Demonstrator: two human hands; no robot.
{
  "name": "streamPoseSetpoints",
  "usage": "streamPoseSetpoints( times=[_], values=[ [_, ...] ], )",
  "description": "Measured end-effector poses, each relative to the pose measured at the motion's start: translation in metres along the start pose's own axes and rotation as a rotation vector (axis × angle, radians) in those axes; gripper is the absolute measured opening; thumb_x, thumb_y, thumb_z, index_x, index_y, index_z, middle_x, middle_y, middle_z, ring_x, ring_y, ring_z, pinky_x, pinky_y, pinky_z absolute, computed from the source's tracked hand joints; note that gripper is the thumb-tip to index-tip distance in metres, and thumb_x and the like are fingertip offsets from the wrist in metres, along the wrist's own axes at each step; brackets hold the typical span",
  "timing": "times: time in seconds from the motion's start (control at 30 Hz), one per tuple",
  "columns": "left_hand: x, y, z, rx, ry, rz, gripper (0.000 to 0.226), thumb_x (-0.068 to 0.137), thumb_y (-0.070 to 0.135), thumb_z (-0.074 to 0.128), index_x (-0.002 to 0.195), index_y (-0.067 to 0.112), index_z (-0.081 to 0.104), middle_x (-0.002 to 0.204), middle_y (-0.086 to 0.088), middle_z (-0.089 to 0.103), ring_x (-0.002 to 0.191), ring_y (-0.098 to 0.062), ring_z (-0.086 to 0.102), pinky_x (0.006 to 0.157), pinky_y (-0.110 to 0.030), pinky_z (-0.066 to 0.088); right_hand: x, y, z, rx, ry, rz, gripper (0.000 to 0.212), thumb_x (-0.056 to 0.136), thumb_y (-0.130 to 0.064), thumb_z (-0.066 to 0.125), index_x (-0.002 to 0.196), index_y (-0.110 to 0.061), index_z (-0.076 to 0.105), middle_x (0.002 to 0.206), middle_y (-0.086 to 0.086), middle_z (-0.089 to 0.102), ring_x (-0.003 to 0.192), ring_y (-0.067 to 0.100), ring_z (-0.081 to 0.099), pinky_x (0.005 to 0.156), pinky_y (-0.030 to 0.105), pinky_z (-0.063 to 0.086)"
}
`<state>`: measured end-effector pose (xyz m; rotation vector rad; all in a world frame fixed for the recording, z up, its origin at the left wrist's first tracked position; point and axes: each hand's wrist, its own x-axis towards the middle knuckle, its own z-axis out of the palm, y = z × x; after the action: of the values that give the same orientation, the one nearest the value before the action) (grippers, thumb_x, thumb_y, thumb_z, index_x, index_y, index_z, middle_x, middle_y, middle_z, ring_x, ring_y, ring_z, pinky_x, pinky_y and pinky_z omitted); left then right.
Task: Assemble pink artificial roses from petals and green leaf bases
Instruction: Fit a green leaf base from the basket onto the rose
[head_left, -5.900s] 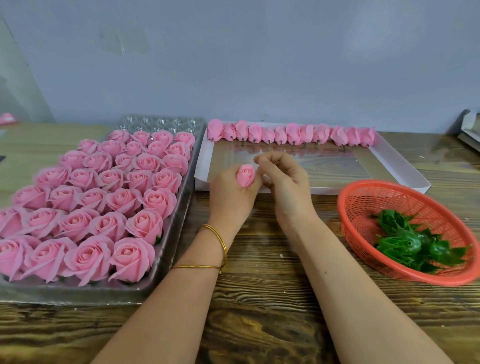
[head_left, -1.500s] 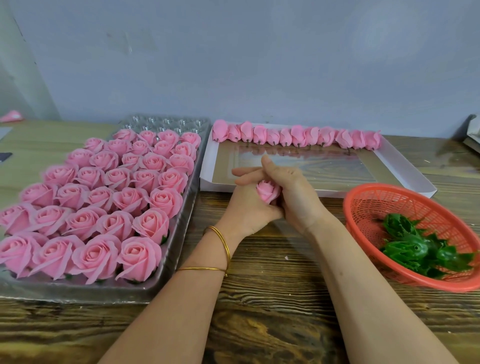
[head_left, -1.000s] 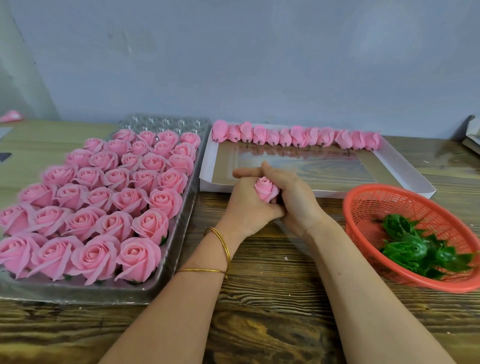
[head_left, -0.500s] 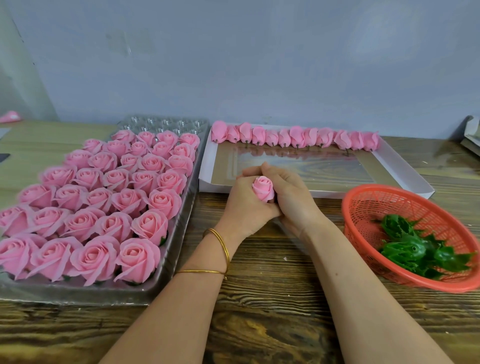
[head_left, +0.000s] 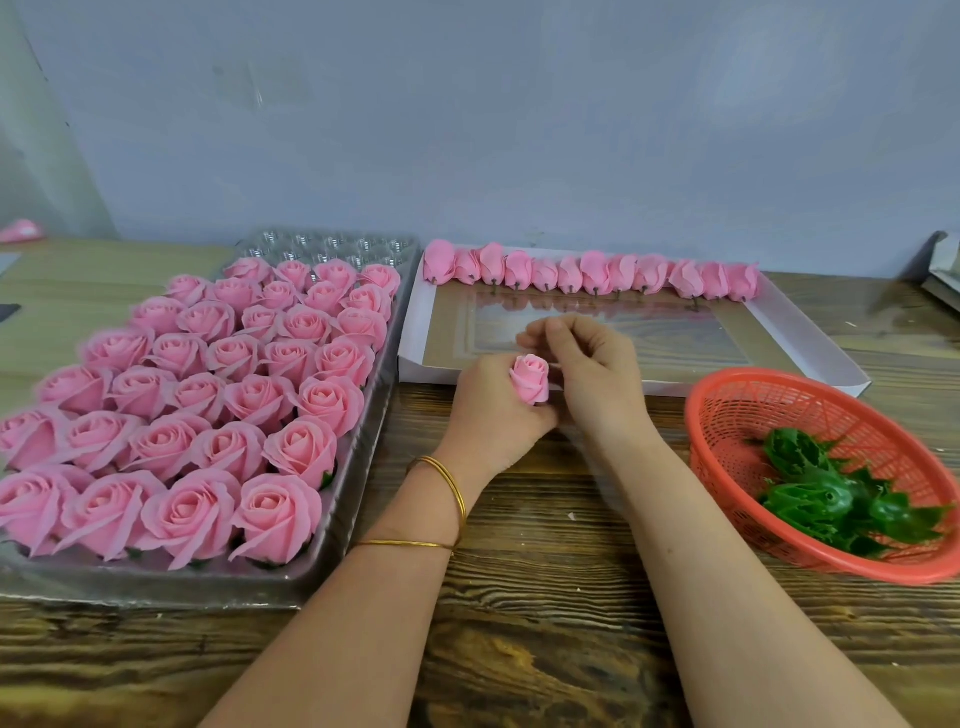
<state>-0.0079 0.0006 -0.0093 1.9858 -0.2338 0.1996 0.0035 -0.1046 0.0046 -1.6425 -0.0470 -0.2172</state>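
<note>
desk (head_left: 545, 597), near right edge: green leaf bases (head_left: 810, 499) in red basket (head_left: 737, 415) | middle: left hand (head_left: 493, 410) grips rose bud (head_left: 530, 378) upright from below | right hand (head_left: 592, 374) curled just beside it, grasp unclear | probably best: squeeze lightly, open outer petals evenly | far edge: spare buds (head_left: 592, 273)

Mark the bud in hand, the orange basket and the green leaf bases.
bud (head_left: 530, 376), head view, its outer petals.
orange basket (head_left: 727, 413), head view, its left wall.
green leaf bases (head_left: 815, 501), head view, the middle base.
</note>
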Motion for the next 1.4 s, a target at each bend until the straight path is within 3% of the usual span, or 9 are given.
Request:
streamPoseSetpoints(
  times=[0.13, 0.43, 0.57, 0.67, 0.83, 0.9, 1.17, 1.3, 1.4],
  values=[
    [-0.001, 0.002, 0.001, 0.094, -0.019, 0.043, 0.012, 0.077, 0.008, 0.076, 0.086, 0.015, 0.071, 0.083, 0.001, 0.071, 0.083, -0.013, 0.065, 0.076, -0.028, 0.054, 0.001, -0.006, 0.003, 0.026, 0.023, -0.077, 0.03, 0.102, -0.023, 0.05, 0.083, -0.011, 0.07, 0.087, 0.005, 0.074, 0.086, 0.014, 0.07, 0.08, 0.027, 0.056],
    [0.001, 0.003, 0.005, 0.313, 0.049, 0.049, 0.013, 0.089, 0.012, 0.059, 0.086, 0.008, 0.07, 0.081, -0.007, 0.069, 0.084, -0.024, 0.065, 0.064, -0.02, 0.039, -0.006, 0.003, 0.017, -0.218, -0.056, -0.15, 0.037, 0.102, -0.03, 0.05, 0.083, -0.014, 0.078, 0.071, 0.002, 0.073, 0.073, 0.006, 0.067, 0.077, 0.03, 0.053],
    [0.001, 0.002, 0.007, 0.305, 0.089, 0.037, 0.017, 0.093, 0.013, 0.055, 0.09, 0.006, 0.07, 0.09, -0.013, 0.07, 0.092, -0.027, 0.065, 0.072, -0.024, 0.039, -0.008, 0.007, 0.019, -0.291, -0.083, -0.272, 0.044, 0.101, -0.026, 0.052, 0.082, 0.011, 0.068, 0.08, 0.027, 0.069, 0.081, 0.038, 0.066, 0.075, 0.049, 0.051],
    [0.001, 0.001, 0.007, 0.291, 0.102, 0.036, 0.021, 0.097, 0.018, 0.052, 0.093, 0.008, 0.07, 0.092, -0.011, 0.07, 0.093, -0.025, 0.064, 0.074, -0.024, 0.04, -0.008, 0.007, 0.019, -0.258, -0.128, -0.294, 0.045, 0.099, -0.027, 0.052, 0.087, 0.014, 0.063, 0.085, 0.032, 0.065, 0.086, 0.043, 0.062, 0.077, 0.055, 0.048],
    [0.001, 0.004, 0.004, 0.275, 0.112, 0.055, 0.018, 0.095, 0.016, 0.052, 0.087, 0.013, 0.068, 0.086, -0.005, 0.068, 0.086, -0.021, 0.064, 0.067, -0.025, 0.045, -0.01, 0.001, 0.018, -0.101, -0.204, -0.143, 0.023, 0.096, -0.026, 0.061, 0.083, -0.012, 0.074, 0.078, -0.002, 0.074, 0.079, 0.005, 0.068, 0.077, 0.027, 0.055],
    [0.0, 0.006, 0.003, 0.281, 0.115, 0.063, 0.018, 0.094, 0.014, 0.052, 0.083, 0.015, 0.066, 0.081, 0.0, 0.062, 0.083, -0.018, 0.061, 0.062, -0.022, 0.041, -0.01, 0.0, 0.016, -0.033, -0.255, -0.085, 0.014, 0.094, -0.026, 0.065, 0.086, -0.019, 0.074, 0.081, -0.006, 0.075, 0.083, 0.003, 0.069, 0.078, 0.021, 0.054],
    [0.001, 0.008, 0.008, 0.269, 0.13, 0.051, 0.021, 0.098, 0.016, 0.049, 0.093, 0.012, 0.069, 0.085, 0.007, 0.053, 0.082, -0.007, 0.049, 0.07, -0.019, 0.034, -0.01, -0.005, 0.009, 0.109, -0.321, 0.085, 0.023, 0.074, -0.035, 0.081, 0.094, -0.024, 0.075, 0.106, 0.01, 0.074, 0.107, 0.024, 0.068, 0.103, 0.047, 0.049],
    [0.002, 0.011, 0.012, 0.219, 0.07, -0.003, 0.019, 0.098, 0.009, 0.05, 0.098, -0.001, 0.066, 0.096, -0.012, 0.063, 0.095, -0.024, 0.06, 0.079, -0.02, 0.043, -0.01, -0.006, 0.007, 0.116, -0.36, 0.112, 0.047, 0.059, -0.046, 0.084, 0.099, -0.023, 0.074, 0.108, 0.009, 0.074, 0.108, 0.021, 0.068, 0.104, 0.046, 0.049],
    [-0.003, 0.006, 0.008, 0.202, 0.114, 0.021, 0.03, 0.086, -0.005, 0.064, 0.116, -0.007, 0.06, 0.115, -0.023, 0.062, 0.11, -0.033, 0.057, 0.071, 0.002, 0.038, -0.01, -0.006, 0.007, 0.049, -0.353, 0.087, 0.042, 0.064, -0.042, 0.082, 0.102, -0.026, 0.072, 0.108, 0.004, 0.074, 0.107, 0.016, 0.068, 0.104, 0.044, 0.049]
  ],
)
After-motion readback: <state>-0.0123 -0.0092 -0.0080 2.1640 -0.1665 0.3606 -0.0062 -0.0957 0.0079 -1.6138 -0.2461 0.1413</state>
